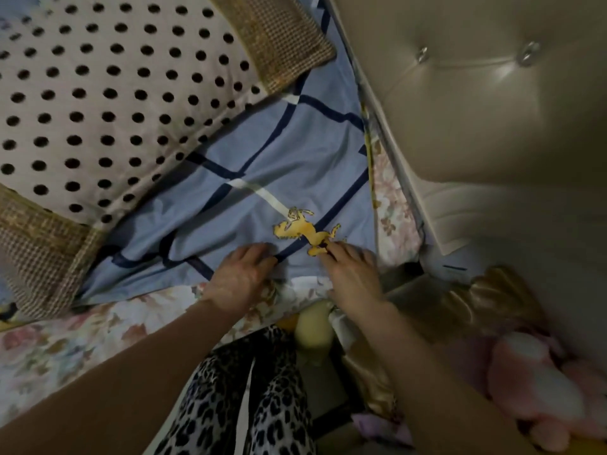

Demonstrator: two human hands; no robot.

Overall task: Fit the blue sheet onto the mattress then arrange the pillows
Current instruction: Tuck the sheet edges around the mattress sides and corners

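The blue sheet (269,159), checked with dark and white lines and a yellow cartoon print, lies over the corner of a floral mattress (82,333). My left hand (239,277) rests palm down on the sheet's lower edge, fingers spread. My right hand (353,274) presses the sheet's corner near the yellow print, fingers bent on the fabric. A large beige pillow (108,103) with black dots and checked brown ends lies on the sheet at the upper left. Whether either hand pinches the fabric is hard to tell.
A padded beige headboard (476,103) with buttons rises at the right. Beside the bed lie gold satin fabric (460,310) and a pink plush toy (538,389). My leopard-print trousers (249,405) show below, next to the mattress side.
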